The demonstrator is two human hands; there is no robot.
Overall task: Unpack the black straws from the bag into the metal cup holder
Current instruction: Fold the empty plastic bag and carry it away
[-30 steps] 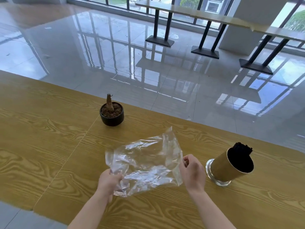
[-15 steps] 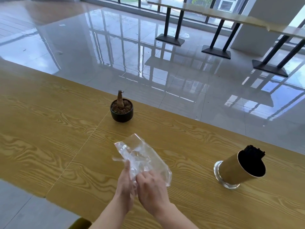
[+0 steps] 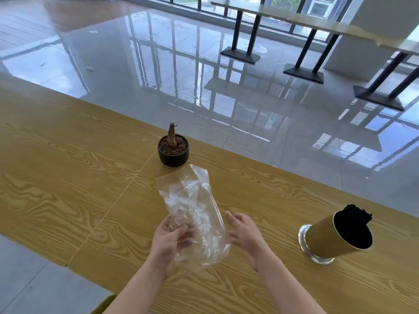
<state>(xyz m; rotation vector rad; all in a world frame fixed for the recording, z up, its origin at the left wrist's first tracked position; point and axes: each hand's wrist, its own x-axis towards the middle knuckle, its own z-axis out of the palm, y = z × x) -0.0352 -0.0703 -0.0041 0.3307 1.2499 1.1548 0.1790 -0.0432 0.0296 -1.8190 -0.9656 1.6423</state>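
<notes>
- Clear plastic, crumpled and see-through, is what the left hand [image 3: 169,242] pinches: its fingers are closed on the lower part of the bag [image 3: 192,214], which stands up and leans away over the wooden table [image 3: 68,177].
- Beside it, the right hand [image 3: 243,233] is spread, palm turned toward the bag, fingers loose and gripping nothing; whether a fingertip brushes the film cannot be told.
- No straw shows through the bag, so it looks empty.
- Off to the right, well apart from both hands, the metal cup holder [image 3: 326,239] stands on its glass-like foot, with the black straws [image 3: 358,215] bunched inside and their ends showing above the rim. By that look the unpacking is done, and only the bag is left to deal with.
- Risk, as a judgement: the film is light and slippery, held by one hand only, so it could slide free or drift off the near table edge.
- A sweep of the right arm toward the holder could tip it, since it looks tall on a narrow foot, and spill the straws.
- Beyond the bag, close to its top end, a small potted plant [image 3: 173,148] could be knocked if the bag is flicked forward.
</notes>
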